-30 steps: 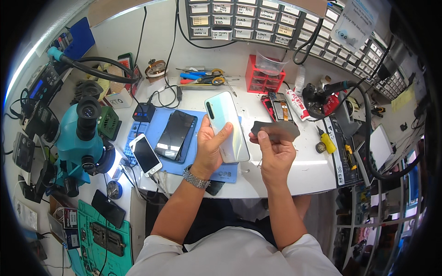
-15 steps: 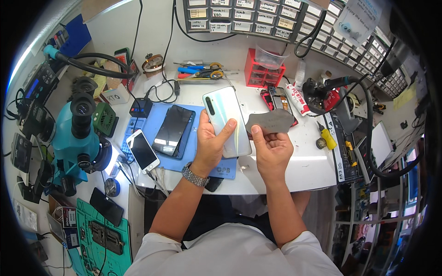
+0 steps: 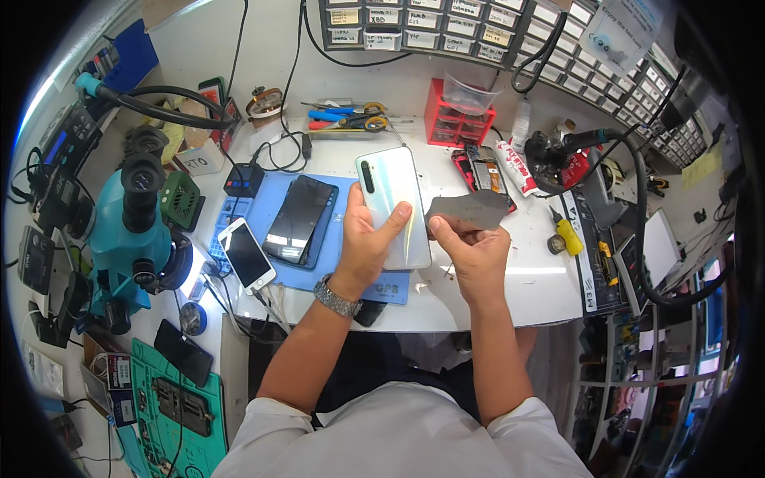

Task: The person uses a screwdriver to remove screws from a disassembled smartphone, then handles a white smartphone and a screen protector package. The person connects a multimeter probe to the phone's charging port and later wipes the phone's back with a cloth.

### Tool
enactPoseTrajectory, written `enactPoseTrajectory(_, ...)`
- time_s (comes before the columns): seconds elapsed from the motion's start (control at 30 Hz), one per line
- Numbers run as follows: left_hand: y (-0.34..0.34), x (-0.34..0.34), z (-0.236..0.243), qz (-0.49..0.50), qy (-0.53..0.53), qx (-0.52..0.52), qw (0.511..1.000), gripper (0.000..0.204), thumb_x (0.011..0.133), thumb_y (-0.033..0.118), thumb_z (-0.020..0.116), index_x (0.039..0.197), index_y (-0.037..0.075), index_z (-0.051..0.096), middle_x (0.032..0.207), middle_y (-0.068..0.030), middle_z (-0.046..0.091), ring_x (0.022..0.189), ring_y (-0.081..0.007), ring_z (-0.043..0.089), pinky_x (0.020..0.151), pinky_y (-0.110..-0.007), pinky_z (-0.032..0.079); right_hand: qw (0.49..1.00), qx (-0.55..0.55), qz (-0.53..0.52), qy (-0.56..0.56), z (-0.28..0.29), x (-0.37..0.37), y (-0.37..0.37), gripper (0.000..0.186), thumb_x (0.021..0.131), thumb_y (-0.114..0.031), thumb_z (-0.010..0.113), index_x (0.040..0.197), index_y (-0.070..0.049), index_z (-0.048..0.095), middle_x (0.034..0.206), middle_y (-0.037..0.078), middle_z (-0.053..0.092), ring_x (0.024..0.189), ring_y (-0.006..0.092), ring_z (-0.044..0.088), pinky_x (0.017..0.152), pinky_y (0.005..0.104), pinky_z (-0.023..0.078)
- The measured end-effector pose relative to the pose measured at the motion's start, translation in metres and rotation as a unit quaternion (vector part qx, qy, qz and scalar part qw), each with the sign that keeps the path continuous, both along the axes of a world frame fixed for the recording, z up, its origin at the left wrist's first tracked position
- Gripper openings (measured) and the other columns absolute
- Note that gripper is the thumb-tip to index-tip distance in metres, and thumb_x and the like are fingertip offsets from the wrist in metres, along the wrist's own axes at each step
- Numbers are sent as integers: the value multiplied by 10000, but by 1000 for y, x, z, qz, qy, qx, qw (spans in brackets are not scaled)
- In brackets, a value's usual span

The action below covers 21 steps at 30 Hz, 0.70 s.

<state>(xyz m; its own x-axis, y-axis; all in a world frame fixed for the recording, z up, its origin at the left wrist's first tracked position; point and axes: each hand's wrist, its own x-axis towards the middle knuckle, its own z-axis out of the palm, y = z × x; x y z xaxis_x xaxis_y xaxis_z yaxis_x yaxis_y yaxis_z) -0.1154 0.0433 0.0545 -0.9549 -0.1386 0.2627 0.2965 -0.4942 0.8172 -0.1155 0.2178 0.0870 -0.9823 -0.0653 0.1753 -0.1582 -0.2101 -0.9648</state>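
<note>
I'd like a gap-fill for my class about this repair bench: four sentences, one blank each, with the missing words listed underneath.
1. The pale phone is held in the ____ hand.
2. The right hand grips a thin grey plate between its ____ and fingers.
3. The small drawer cabinet standing on the bench is ____ in colour.
4. The microscope stands toward the picture's ____ edge.

Missing words: left; thumb; red; left.

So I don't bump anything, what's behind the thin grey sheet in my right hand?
Beyond the thin grey sheet, a red-edged opened smartphone shows on the white tabletop; whatever the sheet itself covers can't be seen.
</note>
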Motion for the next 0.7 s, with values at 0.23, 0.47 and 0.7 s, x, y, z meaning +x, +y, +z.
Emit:
enactPoseTrajectory(0.23,3,1,0,-9,6,-17,1000,494,1041,123,794,1381,49,444,1281,-122,683,1118,-163,725,937,-339,634,1000,26,-5,-11,4,2,3,192,952,-20,842,1104,81,782,1011,129,807,866,160,763,846,298,633)
enactPoseTrajectory(0.47,6,-2,-6,-3,16,-35,999,517,1042,140,799,1382,41,422,1294,-127,670,1134,-155,711,942,-327,627,989,20,-108,101,-22,5,-15,153,968,-20,841,1070,76,779,968,109,794,857,137,748,807,260,613)
enactPoseTrajectory(0.7,4,-1,-4,-3,8,-35,999,495,1040,125,799,1359,39,431,1276,-124,681,1114,-152,720,930,-323,631,998,0,-67,20,-21,1,-9,180,958,-7,834,1104,76,769,1013,124,800,892,163,763,855,308,627)
